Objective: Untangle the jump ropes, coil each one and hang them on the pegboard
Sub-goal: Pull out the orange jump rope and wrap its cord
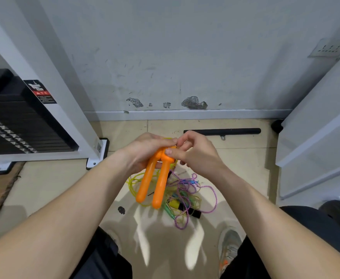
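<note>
Head view: my left hand [145,150] grips two orange handles [155,182] side by side, ends pointing down. My right hand [193,152] pinches their tops. Below, tangled ropes [185,196] lie on the floor [50,190], near my shoe [229,248].

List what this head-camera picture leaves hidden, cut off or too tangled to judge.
- Pegboard: nowhere in the head view.
- Tops of the orange handles: covered by the left hand and right hand.
- Rope pile: too tangled to count ropes.
- Right shoe: partly behind the right forearm.
</note>
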{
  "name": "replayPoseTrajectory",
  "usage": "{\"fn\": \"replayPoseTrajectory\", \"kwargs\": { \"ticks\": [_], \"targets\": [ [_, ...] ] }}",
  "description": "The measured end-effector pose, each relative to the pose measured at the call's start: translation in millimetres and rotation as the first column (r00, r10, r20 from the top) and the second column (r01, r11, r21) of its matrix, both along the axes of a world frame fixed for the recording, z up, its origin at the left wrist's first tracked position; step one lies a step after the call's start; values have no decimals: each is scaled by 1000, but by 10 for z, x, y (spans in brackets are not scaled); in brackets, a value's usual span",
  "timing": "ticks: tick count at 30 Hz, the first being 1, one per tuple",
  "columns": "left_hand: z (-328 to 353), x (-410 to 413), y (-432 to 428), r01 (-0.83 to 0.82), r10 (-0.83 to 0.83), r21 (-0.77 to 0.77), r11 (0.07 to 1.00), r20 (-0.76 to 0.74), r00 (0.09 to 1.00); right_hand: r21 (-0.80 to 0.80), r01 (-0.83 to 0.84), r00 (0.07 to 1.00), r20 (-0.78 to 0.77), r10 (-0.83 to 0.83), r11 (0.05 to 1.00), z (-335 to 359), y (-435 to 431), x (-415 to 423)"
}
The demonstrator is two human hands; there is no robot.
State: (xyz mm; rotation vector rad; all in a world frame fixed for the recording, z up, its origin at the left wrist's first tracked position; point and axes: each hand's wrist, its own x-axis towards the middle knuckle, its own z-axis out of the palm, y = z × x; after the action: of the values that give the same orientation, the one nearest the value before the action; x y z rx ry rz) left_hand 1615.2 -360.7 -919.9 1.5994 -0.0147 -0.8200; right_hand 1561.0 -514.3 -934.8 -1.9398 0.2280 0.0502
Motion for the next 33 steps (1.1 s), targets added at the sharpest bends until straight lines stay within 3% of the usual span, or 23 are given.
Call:
{"fn": "replayPoseTrajectory", "kwargs": {
  "ticks": [3, 5, 8, 11, 14, 19, 23, 26, 28, 33],
  "targets": [
    [2, 77, 11, 49, -49, 4, 999, -11, 999, -48, -7, 995, 97, 11, 999, 2, -180, 113],
    [11, 118, 46, 137, -137, -23, 990, -27, 990, -136, -175, 977, 97, 189, 975, -11, -329, 157],
    [31, 158, 144, 274, -277, -69, 959, -42, 960, -383, -410, 896, -1, 443, 828, -110, -409, 131],
    [37, 165, 208, 385, -387, -51, 921, -24, 922, -285, -360, 927, -6, 374, 888, -154, -447, 119],
    [30, 131, 216, 458, -458, 1, 889, -20, 889, -159, -368, 929, -105, 355, 916, -79, -539, 88],
    [1, 93, 225, 560, -565, 192, 806, -36, 824, -264, -376, 922, -197, 332, 888, 55, -603, -17],
    [-31, 75, 230, 561, -602, 383, 734, -15, 798, -66, -367, 922, -156, 354, 928, 84, -564, -52],
    [-44, 38, 215, 546, -641, 476, 689, 49, 766, -60, -347, 936, -85, 342, 936, 59, -479, -70],
    [-61, -2, 184, 540, -629, 422, 728, 97, 772, -47, -302, 953, -34, 300, 952, 38, -470, -57],
    [-68, -31, 59, 374, -378, 52, 926, 162, 912, 61, -203, 972, 136, 193, 977, 51, -504, -16]
  ]
}}
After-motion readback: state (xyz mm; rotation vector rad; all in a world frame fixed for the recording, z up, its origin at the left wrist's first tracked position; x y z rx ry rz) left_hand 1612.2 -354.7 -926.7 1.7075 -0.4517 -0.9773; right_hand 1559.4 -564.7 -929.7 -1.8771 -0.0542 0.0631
